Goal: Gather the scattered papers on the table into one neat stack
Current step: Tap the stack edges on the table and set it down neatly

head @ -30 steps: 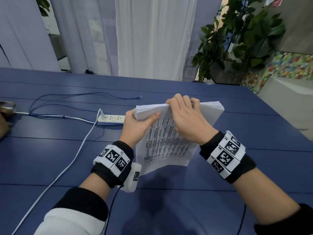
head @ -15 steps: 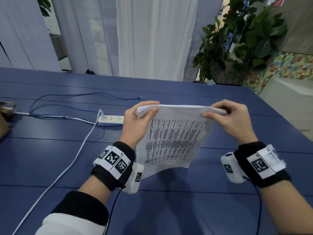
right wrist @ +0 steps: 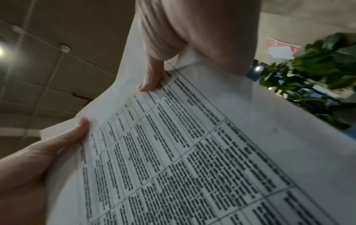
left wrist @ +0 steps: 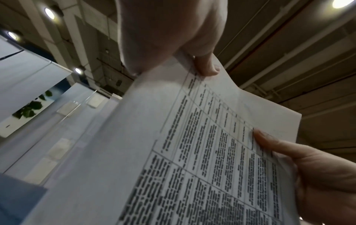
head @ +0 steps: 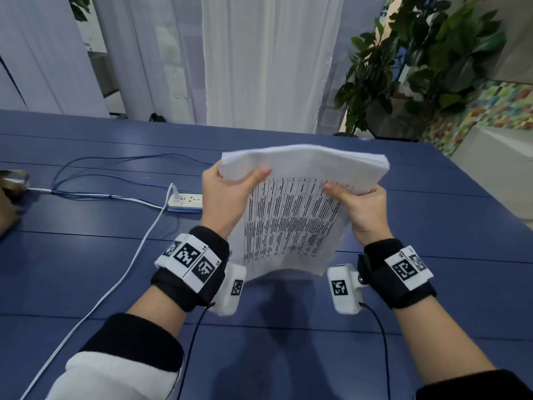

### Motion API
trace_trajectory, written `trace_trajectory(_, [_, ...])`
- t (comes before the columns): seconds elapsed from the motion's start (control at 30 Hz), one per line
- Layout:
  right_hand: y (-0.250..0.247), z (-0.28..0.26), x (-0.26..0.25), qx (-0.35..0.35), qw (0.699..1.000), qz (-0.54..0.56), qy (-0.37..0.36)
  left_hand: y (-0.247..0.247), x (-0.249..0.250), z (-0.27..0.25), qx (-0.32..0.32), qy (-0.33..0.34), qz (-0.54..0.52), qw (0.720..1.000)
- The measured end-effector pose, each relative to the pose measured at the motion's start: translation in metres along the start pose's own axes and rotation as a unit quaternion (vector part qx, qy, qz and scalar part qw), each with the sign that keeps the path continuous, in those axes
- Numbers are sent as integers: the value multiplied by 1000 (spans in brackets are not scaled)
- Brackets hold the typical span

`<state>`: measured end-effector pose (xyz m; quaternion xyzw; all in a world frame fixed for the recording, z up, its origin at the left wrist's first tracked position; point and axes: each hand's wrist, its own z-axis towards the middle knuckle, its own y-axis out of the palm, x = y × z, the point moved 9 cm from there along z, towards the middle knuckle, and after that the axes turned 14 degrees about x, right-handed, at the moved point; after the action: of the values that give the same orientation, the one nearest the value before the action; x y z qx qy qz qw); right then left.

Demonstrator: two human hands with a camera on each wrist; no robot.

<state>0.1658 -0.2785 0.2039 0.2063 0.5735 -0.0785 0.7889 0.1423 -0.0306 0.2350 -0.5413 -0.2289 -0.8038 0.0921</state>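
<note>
A thick stack of white papers [head: 291, 215] with a printed table on its near face stands nearly upright, lifted above the blue table [head: 86, 255]. My left hand [head: 227, 194] grips its upper left corner, thumb on the printed face. My right hand [head: 360, 209] grips its right edge, thumb on the front. The left wrist view shows the stack [left wrist: 192, 152] with my left thumb [left wrist: 208, 67] on it and the right hand [left wrist: 318, 175] lower right. In the right wrist view my right thumb [right wrist: 152, 79] presses the stack [right wrist: 192, 152], and the left hand [right wrist: 38, 167] holds its other side.
A white power strip [head: 184, 201] with white and blue cables [head: 121, 272] lies on the table left of the stack. A brown object [head: 11, 197] sits at the far left edge. A potted plant [head: 418, 67] stands beyond the table's far right corner.
My right hand left the top of the stack, moved to the right edge and now grips it lower down. The stack has risen off the table and tilted more upright.
</note>
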Motion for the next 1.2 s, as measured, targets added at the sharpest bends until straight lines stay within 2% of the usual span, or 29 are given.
trace_trajectory(0.07, [1, 2, -6, -5, 1000, 12, -9, 0, 9, 6, -8, 15, -7, 1000])
trace_trajectory(0.13, [0, 1, 2, -11, 1000, -2, 3, 0, 0, 11, -24, 3, 5, 1000])
trace_trajectory(0.27, [-5, -10, 48, -71, 993, -53, 76, -13, -56, 9, -46, -74, 47, 995])
trace_trajectory(0.43, [-4, -10, 75, -138, 979, -105, 105, -24, -104, -2, -84, -126, 95, 984])
trace_trajectory(0.57, [-28, 0, 128, -89, 965, -195, 148, -24, -124, -12, -125, -121, 139, 975])
trace_trajectory(0.73, [-48, -14, 187, -82, 943, -234, 223, -34, -160, -29, -139, -142, 167, 966])
trace_trajectory(0.8, [-50, -18, 190, -74, 943, -238, 223, -36, -165, -33, -133, -143, 167, 966])
trace_trajectory(0.9, [-24, -24, 144, -70, 949, -236, 195, -34, -165, -25, -131, -143, 170, 966])
trace_trajectory(0.97, [-22, -20, 140, -73, 947, -237, 203, -32, -161, -20, -137, -149, 176, 963])
trace_trajectory(1.0, [-21, -18, 147, -96, 942, -243, 212, -31, -163, -20, -143, -161, 183, 959])
trace_trajectory(1.03, [-25, -18, 155, -90, 936, -256, 225, -32, -167, -22, -142, -178, 195, 954])
trace_trajectory(1.1, [-36, -28, 177, -98, 907, -299, 281, -40, -188, -31, -144, -222, 238, 935])
trace_trajectory(1.2, [-57, -51, 204, -89, 864, -371, 329, -57, -239, -53, -150, -315, 316, 882])
